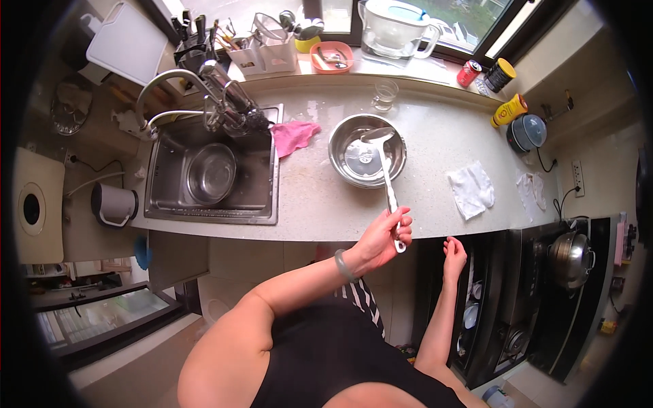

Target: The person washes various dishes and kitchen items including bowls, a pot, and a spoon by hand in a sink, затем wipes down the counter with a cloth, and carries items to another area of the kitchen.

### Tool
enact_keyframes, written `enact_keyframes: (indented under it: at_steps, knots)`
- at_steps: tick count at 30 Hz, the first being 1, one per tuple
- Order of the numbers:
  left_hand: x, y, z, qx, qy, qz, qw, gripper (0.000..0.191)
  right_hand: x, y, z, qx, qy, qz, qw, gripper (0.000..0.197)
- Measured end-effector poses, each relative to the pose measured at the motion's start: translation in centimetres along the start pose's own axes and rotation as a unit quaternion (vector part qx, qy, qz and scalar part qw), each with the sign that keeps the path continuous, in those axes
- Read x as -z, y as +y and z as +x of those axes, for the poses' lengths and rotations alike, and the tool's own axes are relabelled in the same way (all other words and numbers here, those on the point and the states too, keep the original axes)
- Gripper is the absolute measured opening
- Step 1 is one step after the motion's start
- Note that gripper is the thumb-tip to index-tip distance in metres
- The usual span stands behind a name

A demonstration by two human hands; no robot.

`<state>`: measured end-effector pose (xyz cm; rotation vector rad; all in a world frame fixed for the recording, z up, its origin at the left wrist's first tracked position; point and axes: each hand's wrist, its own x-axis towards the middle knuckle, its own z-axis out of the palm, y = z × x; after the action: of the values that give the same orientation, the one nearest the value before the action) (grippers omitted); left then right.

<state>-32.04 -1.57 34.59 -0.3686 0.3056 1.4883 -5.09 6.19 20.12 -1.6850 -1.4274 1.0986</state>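
Observation:
My left hand grips the pale handle of a metal spatula near its end. The spatula's broad head rests over the inside of a stainless steel bowl on the countertop. My right hand hangs by the counter's front edge, beside an opened drawer or cabinet, fingers loosely bent, with nothing seen in it. A white cloth lies on the counter beyond my right hand. Behind the bowl stands a clear glass, and a pink cloth lies to the bowl's left, against the sink's rim.
The sink at left holds another metal bowl below a faucet. A water filter pitcher and utensil holders line the windowsill. A yellow bottle stands back right; a lidded metal pot sits on the stove.

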Motion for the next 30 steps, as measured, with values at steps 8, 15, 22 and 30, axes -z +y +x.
enact_keyframes:
  at_steps: [8, 15, 22, 30]
  knots:
    - [5.8, 12.8, -18.9, -0.125, 0.095, 0.322, 0.934, 0.039, -23.3, -15.8, -4.4, 0.244, -0.283, -0.001, 0.928, 0.016]
    - [14.7, 25.3, -30.4, -0.297, 0.356, 0.474, 0.748, 0.037, -40.8, -17.9, -11.7, 0.322, -0.406, 0.020, 0.855, 0.013]
    - [22.7, 44.1, -31.6, -0.235, 0.396, 0.862, 0.212, 0.030, -54.8, -18.2, -15.0, 0.320, -0.366, -0.063, 0.872, 0.015]
    - [32.1, 54.5, -22.3, -0.133, 0.400, 0.831, 0.364, 0.017, -64.3, -15.2, -21.6, 0.233, -0.357, -0.147, 0.893, 0.020]
